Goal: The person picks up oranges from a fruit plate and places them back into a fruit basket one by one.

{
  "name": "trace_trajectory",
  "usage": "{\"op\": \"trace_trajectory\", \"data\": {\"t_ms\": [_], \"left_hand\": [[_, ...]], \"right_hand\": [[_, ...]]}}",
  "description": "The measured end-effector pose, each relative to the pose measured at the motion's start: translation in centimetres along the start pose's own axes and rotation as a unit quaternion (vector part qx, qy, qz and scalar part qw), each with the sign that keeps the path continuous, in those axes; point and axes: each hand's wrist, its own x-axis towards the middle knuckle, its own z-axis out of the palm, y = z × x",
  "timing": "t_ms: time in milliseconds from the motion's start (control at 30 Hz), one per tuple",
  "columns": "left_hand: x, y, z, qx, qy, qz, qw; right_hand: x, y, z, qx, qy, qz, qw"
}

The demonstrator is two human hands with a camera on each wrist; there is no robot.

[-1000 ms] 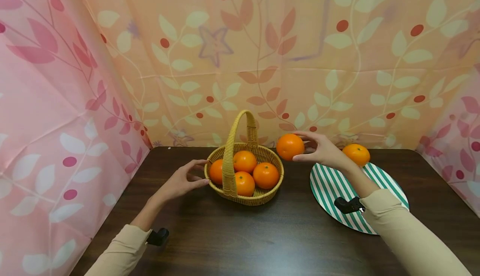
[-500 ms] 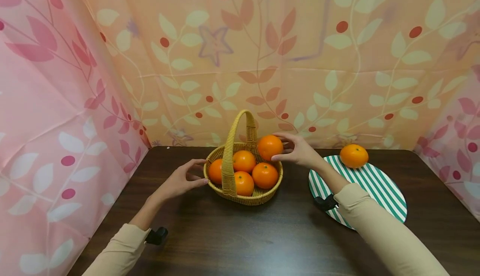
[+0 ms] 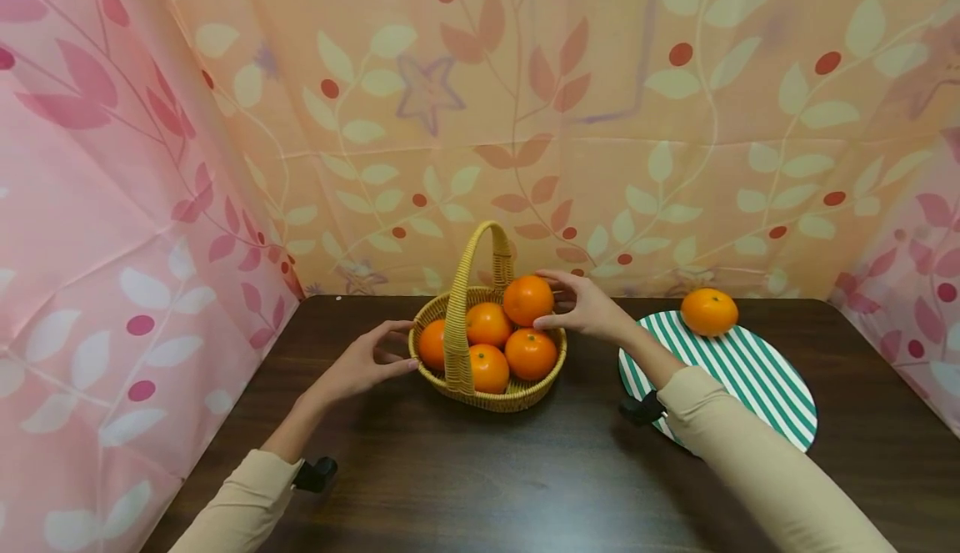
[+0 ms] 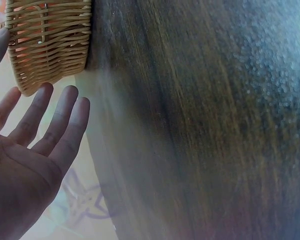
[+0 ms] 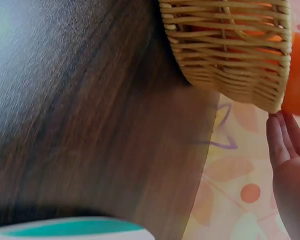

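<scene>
My right hand (image 3: pixel 588 311) holds an orange (image 3: pixel 527 299) at the back right of a yellow woven basket (image 3: pixel 502 404) with a tall arched handle. Several other oranges lie inside the basket. In the right wrist view, the held orange (image 5: pixel 297 82) shows just past the basket's rim, with the right hand's fingers (image 5: pixel 280 137) right at that rim. My left hand (image 3: pixel 360 365) touches the basket's left side, thumb and fingers spread. Seen from the left wrist, the same hand (image 4: pixel 27 160) has extended fingers close to the wicker wall (image 4: pixel 52 50).
One more orange (image 3: pixel 708 312) sits at the back of a round green-and-white striped plate (image 3: pixel 765 382), right of the basket. Everything stands on a dark wooden table (image 3: pixel 450 486). Floral cloth (image 3: pixel 600 119) hangs behind the table and at its sides.
My right hand has carried the orange leftward from beside the basket to over its back right part, then slightly lower. The left hand stays at the basket's left side.
</scene>
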Motion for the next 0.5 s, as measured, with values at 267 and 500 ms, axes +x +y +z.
{"op": "trace_trajectory", "data": {"t_ms": [267,500], "left_hand": [[0.0,0.0,0.0,-0.004,0.001,0.003,1.0000],[-0.2,-0.1,0.1,-0.011,0.000,0.006,0.9999]], "right_hand": [[-2.5,0.5,-2.5,-0.001,0.017,0.009,1.000],[-5.5,0.8,-5.7,-0.044,0.046,0.009,0.998]]}}
